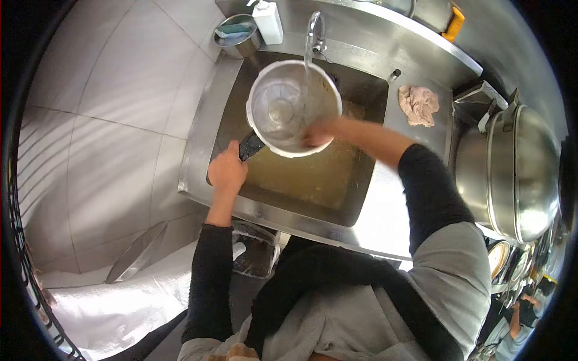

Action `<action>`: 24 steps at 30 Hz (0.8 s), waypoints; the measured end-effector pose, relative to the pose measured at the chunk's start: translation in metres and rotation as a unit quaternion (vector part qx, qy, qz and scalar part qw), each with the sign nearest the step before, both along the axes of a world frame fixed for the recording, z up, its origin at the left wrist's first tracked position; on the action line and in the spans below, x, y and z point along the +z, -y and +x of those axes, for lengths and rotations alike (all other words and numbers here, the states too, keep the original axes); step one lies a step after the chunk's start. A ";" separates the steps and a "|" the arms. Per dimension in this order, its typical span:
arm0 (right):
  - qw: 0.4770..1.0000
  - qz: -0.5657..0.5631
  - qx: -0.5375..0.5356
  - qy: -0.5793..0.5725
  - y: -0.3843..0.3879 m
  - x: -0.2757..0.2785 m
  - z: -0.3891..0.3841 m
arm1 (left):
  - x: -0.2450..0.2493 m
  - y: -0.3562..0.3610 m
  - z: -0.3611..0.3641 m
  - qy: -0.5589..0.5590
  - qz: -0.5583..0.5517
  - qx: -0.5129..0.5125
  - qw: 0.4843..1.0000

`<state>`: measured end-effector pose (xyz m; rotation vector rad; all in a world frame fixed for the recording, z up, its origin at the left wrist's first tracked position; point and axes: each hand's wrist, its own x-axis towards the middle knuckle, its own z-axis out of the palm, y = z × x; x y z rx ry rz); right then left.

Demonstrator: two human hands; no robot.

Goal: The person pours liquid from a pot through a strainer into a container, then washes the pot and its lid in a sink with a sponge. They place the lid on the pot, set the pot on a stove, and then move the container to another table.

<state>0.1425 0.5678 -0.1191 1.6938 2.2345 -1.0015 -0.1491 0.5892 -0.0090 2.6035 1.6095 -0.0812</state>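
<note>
A round metal pot (280,111) is held over the sink (301,186) beneath the faucet (313,36), with water running into it. My left hand (227,168) is closed around the pot's black handle (250,146). Inside the pot, near its right wall, is my right hand (320,131), blurred by motion; its fingers and anything in them cannot be made out. Murky brownish water stands in the sink below the pot.
Behind the sink are a white pump bottle (268,23) and a metal container (239,41) with sponges. A crumpled cloth (418,105) lies on the right ledge, beside large steel pots (506,174). Another person (512,328) is at the far lower right.
</note>
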 end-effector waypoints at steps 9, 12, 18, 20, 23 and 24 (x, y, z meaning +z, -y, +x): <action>0.871 0.049 -0.364 -0.327 -0.108 0.099 0.074 | -0.094 0.023 -0.022 0.351 -0.468 0.144 0.798; 0.665 -0.046 -0.397 -0.631 -0.106 0.106 0.070 | -0.115 0.038 0.009 0.435 -0.635 0.262 0.582; 0.756 -0.130 -0.329 -0.551 -0.096 0.130 0.069 | -0.123 0.042 0.052 0.509 -0.773 0.286 0.246; 0.868 -0.199 -0.276 -0.363 -0.093 0.135 0.070 | -0.126 0.044 0.061 0.533 -0.795 0.271 0.106; 0.973 -0.146 -0.175 0.032 -0.090 0.134 0.090 | -0.128 0.046 0.066 0.551 -0.808 0.209 -0.030; 0.969 -0.010 -0.247 -0.024 -0.086 0.135 0.104 | -0.129 0.049 0.067 0.559 -0.797 0.210 -0.086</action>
